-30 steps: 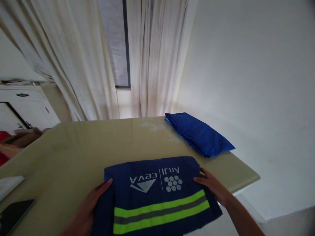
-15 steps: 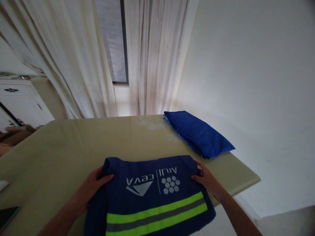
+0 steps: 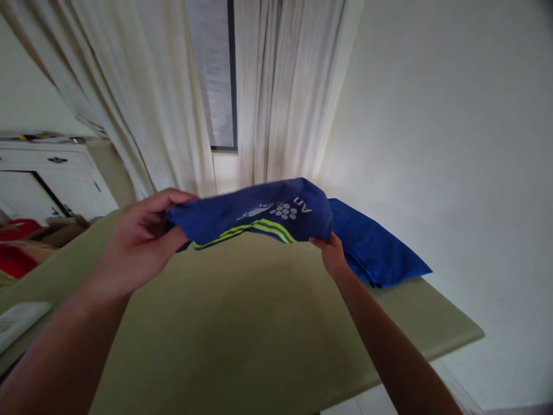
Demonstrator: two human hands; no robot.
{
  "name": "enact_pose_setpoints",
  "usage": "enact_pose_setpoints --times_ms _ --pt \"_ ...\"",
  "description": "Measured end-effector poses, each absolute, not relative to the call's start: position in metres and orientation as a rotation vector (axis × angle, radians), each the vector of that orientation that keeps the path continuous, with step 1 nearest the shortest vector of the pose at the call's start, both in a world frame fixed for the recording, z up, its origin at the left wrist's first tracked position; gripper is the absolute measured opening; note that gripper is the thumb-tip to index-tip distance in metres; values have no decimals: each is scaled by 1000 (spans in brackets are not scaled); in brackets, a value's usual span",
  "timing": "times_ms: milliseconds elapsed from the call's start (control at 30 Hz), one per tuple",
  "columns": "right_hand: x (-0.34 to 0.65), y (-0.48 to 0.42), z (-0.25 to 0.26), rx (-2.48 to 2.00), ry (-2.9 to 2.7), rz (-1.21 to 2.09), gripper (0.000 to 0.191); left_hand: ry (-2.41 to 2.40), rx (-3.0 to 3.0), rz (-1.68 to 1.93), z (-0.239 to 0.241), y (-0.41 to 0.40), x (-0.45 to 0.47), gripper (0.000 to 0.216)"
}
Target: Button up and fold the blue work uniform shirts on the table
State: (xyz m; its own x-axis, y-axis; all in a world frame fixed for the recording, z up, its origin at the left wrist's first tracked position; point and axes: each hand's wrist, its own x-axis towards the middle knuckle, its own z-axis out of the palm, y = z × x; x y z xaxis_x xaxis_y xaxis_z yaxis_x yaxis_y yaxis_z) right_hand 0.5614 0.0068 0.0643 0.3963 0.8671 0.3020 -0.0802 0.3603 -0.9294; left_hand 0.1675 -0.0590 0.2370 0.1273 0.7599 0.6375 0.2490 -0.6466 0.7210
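I hold a folded navy garment (image 3: pixel 259 210) with white lettering and yellow-green reflective stripes, lifted above the olive table (image 3: pixel 224 323). My left hand (image 3: pixel 140 239) grips its left edge, fingers curled over the top. My right hand (image 3: pixel 332 253) grips its right edge from below. The garment hangs nearly flat between both hands, over the far half of the table. Just to its right and behind, a folded bright blue cloth (image 3: pixel 375 251) lies at the table's far right corner.
Cream curtains (image 3: pixel 164 98) and a window strip (image 3: pixel 216 75) stand behind the table. A white wall is to the right. A white cabinet (image 3: pixel 47 178) and red and orange items (image 3: pixel 17 248) are at the left. A white object (image 3: pixel 17 323) lies at the table's left edge.
Both hands have lifted the folded navy garment off the table's near edge and carried it up and away, toward the folded blue cloth. The camera view has shifted slightly.
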Motion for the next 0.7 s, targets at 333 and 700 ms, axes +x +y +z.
enact_pose_setpoints --times_ms 333,700 --pt "704 -89 2 -1554 -1935 397 24 1170 1972 317 36 -122 65 38" --pt "566 24 47 -1759 -2483 495 95 1676 2312 145 18 14 172 65"
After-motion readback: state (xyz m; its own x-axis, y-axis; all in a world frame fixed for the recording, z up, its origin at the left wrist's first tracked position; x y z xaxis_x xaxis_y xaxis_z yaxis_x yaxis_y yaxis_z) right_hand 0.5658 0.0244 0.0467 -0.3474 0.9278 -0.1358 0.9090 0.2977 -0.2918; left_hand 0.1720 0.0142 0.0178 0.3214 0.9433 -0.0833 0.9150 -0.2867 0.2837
